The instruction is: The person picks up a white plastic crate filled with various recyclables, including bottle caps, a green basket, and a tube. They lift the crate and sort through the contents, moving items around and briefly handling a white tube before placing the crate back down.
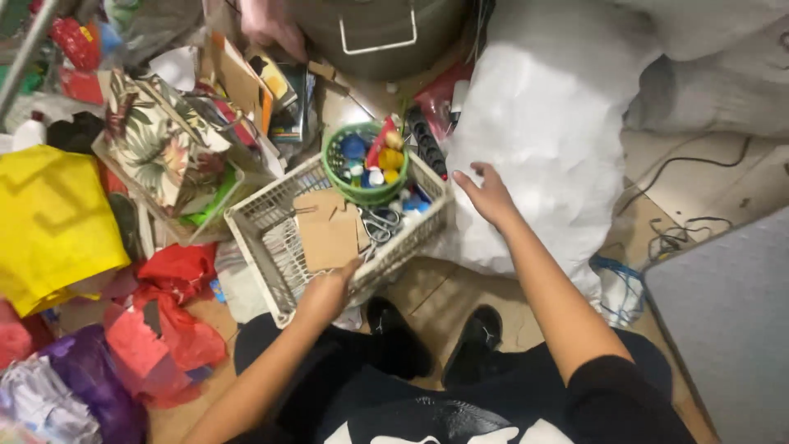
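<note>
A cream plastic lattice basket [265, 238] sits in front of my knees. It holds a flat piece of brown cardboard [327, 234], scissors [380, 224] and a small green basket [339, 182] filled with several coloured bottle caps. My left hand [327, 292] grips the cream basket's near rim. My right hand [486, 196] is spread with fingers apart, resting against a large white plastic sack [546, 140] just right of the basket.
A yellow bag [49, 222], red plastic bags [168, 321], a purple bag [90, 378] and a floral-print box [160, 140] crowd the left. A metal pot [378, 33] stands at the top, another person's hand [271, 25] beside it. Cables [682, 234] and a grey panel [731, 312] lie right.
</note>
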